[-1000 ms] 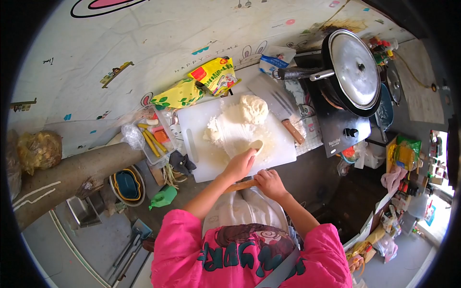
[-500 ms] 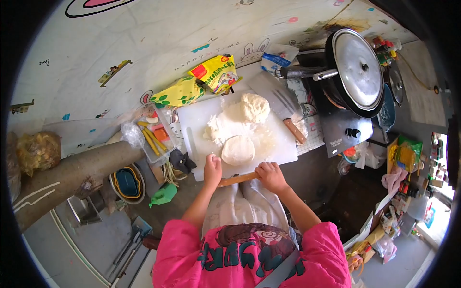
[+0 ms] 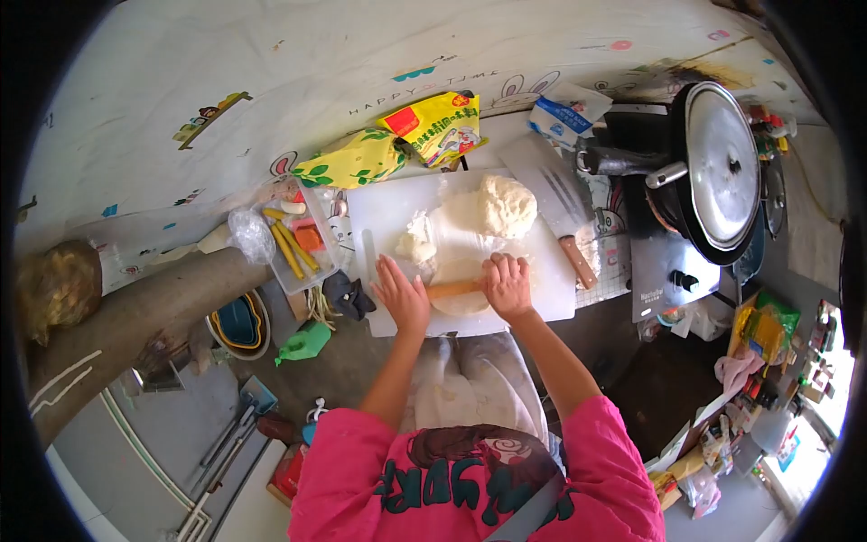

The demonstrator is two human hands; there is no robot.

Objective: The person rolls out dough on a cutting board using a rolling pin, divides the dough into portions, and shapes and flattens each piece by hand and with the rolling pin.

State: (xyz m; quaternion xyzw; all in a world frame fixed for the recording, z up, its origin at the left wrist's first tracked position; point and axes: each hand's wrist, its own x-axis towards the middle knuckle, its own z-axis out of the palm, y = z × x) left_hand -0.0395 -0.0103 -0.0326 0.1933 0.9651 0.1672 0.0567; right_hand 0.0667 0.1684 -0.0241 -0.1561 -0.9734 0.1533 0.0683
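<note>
A wooden rolling pin (image 3: 453,290) lies across a flat round of dough (image 3: 462,305) near the front of the white cutting board (image 3: 553,303). My right hand (image 3: 508,287) curls its fingers over the pin's right end. At the other end, my left hand (image 3: 403,294) rests with its palm against the pin and its fingers stretched forward. Behind the pin sit a large lump of dough (image 3: 508,207) and a smaller ragged piece of dough (image 3: 416,239). Flour dusts the board between them. Part of the dough round is hidden beneath the pin and my right hand.
A cleaver (image 3: 574,257) lies right of the board. Further right, a lidded pan (image 3: 722,167) stands on an induction cooker (image 3: 664,285). Yellow packets (image 3: 438,128) lean at the back. To the left is a clear plastic container (image 3: 293,244) holding yellow sticks.
Both hands and the rolling pin have moved forward from the board's near edge onto the dough round. My left fingers have straightened out. The camera view has shifted slightly.
</note>
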